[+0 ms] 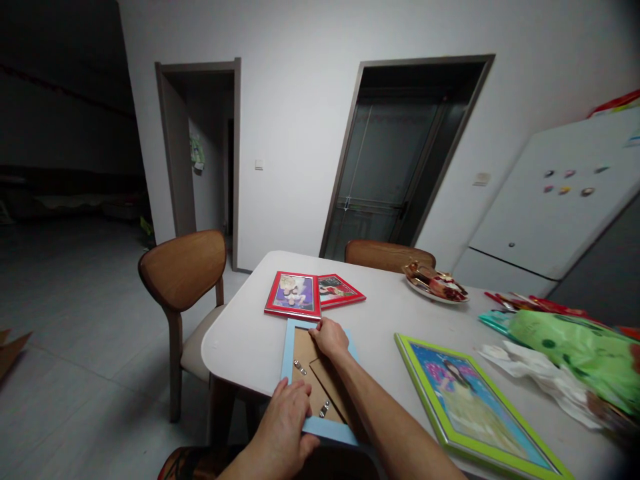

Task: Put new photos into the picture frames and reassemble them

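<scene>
A light blue picture frame (pixel 289 352) lies face down at the near edge of the table, its brown backing board (pixel 306 343) showing. Metal clips (pixel 325 409) sit on the board, which has a stand flap outlined in it. My left hand (pixel 287 423) grips the frame's near left corner, fingers over the side and thumb by the near edge. At the far end, my right hand (pixel 331 339) is closed, its curled fingers at the top edge of the frame and board; the fingertips are partly hidden. My right forearm covers much of the right side.
Two red picture frames (pixel 293 295) overlap beyond the blue one. A green picture frame (pixel 470 400) lies to the right. Farther right are crumpled tissues (pixel 543 380), a green bag (pixel 575 347) and a plate of wrapped items (pixel 435 283). Chairs (pixel 185 273) stand around the table.
</scene>
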Motion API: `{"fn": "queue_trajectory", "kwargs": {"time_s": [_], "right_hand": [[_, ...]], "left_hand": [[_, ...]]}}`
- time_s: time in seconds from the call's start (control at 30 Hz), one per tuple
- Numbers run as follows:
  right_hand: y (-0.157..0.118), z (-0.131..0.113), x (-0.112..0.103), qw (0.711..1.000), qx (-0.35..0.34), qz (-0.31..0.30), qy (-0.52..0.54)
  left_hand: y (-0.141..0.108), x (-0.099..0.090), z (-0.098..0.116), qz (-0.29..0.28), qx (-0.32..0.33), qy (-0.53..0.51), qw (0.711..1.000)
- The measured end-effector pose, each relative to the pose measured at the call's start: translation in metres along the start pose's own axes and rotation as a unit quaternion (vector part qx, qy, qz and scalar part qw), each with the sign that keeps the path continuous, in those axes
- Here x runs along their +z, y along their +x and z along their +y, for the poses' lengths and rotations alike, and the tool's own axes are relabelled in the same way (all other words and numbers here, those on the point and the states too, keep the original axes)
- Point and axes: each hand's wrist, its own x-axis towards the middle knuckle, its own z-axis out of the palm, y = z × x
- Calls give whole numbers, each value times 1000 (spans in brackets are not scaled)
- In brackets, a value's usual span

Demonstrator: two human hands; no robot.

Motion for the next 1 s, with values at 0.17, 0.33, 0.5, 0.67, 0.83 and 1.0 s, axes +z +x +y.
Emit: {"fn": "queue_trajectory", "kwargs": {"time_s": [0.17,0.33,0.5,0.67,0.83,1.0], "right_hand": [[-4,1,-1,1000,-6,10,12],[-5,5,-2,999,-20,1,28],[-7,6,2,999,-37,9,34],[-8,3,6,999,-34,29,20],[-9,-4,7,998,-39,44,17],[-9,-2,-4,997,-59,31,47]], "left_hand": [[-2,1,-1,3,-4,2,1000],[-2,0,0,1,-7,3,1000],[-1,1,1,1,-7,7,1000],[-1,3,1,4,-9,5,1000],[-2,5,1,20,-12,1,1000],[-2,5,1,26,-14,-11,1000]]}}
